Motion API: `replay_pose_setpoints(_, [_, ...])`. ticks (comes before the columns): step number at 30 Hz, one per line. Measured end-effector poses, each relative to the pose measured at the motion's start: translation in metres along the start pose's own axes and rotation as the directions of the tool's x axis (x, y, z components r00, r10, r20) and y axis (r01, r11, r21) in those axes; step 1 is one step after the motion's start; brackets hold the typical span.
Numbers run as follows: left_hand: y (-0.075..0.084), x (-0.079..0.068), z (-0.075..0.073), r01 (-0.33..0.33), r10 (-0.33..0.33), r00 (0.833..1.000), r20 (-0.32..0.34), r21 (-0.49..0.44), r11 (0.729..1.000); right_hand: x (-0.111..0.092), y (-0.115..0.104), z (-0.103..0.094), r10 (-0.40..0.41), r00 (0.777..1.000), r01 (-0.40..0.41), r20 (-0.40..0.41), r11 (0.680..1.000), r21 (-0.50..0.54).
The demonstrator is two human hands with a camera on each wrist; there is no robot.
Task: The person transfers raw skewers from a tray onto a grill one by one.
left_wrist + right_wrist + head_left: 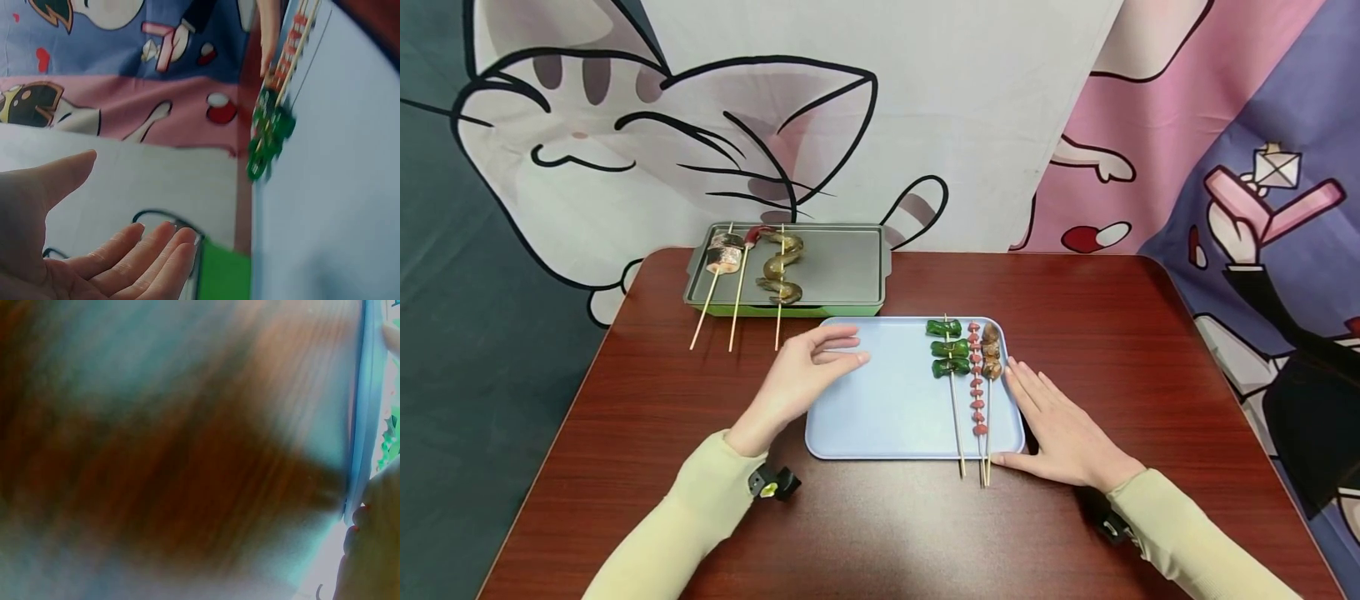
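Three skewers [752, 279] already lie on the grill pan [850, 267] and three more [973, 379] wait on the blue tray [880, 408], while the left hand [808, 367] hovers empty with relaxed fingers and the right hand [1060, 429] rests flat beside the tray

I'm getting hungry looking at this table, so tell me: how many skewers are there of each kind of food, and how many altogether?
Green pepper skewer on the light blue plastic tray: 1
Small red sausage-piece skewer: 1
Brown meat skewer: 1
Pinkish sliced-meat skewers on the grey metal grill pan: 2
Curled shrimp skewer: 1
Total: 6 skewers
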State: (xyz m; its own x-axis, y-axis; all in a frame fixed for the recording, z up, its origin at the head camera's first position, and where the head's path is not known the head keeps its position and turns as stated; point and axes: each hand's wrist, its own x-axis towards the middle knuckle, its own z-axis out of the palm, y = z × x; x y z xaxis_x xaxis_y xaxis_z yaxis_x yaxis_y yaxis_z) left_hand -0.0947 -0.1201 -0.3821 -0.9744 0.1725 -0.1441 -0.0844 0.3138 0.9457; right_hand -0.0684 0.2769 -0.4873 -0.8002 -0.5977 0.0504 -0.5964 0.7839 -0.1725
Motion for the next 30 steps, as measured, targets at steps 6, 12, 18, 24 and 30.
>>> replay_pose_setpoints(6, [-0.009,0.000,0.031,0.015,-0.012,0.997,0.078,-0.033,0.999,-0.001,0.000,-0.001,0.004,1.000,-0.004,0.008,1.000,0.002])
replay_pose_setpoints(12, [-0.018,0.000,0.063,0.050,-0.034,0.984,0.175,-0.089,0.995,0.000,0.000,-0.001,-0.003,1.000,0.003,0.015,1.000,-0.007])
replay_pose_setpoints(18, [-0.026,0.001,0.094,0.117,-0.088,0.963,0.254,-0.104,0.988,0.001,0.001,0.000,-0.014,1.000,0.014,-0.002,1.000,-0.007])
replay_pose_setpoints(24, [-0.029,0.003,0.120,0.172,-0.135,0.947,0.291,-0.105,0.979,0.001,0.001,0.000,-0.027,0.999,0.027,-0.023,1.000,-0.007])
replay_pose_setpoints(30, [-0.032,0.004,0.136,0.281,-0.202,0.913,0.353,-0.188,0.941,0.001,0.001,0.001,-0.024,0.999,0.024,-0.027,1.000,-0.004])
